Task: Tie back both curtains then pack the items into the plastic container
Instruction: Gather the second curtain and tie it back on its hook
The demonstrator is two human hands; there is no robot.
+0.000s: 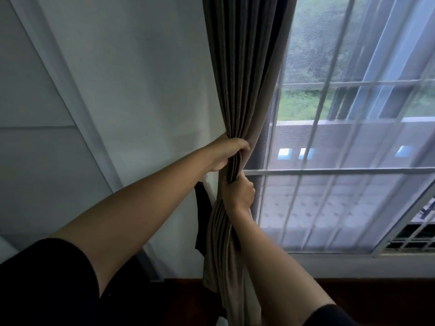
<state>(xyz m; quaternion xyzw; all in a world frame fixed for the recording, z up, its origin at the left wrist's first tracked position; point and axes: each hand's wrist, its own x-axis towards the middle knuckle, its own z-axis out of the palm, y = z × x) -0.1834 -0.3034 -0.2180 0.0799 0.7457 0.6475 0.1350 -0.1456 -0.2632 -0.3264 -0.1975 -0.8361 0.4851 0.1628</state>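
The brown curtain (244,67) hangs at the left edge of the window (353,184), bunched into a narrow column against the white wall (141,78). The left hand (229,152) is clenched round the gathered pleats. Just below it, the right hand (239,195) grips the same bundle. The fabric appears soft, thick and fairly heavy, and its folds would likely spring apart if let go. The best hold is judged to be at the cinched waist, with the fingers wrapped fully round. A dark strip (203,217), possibly the tie-back, hangs beside the curtain on the wall side. No plastic container is in view.
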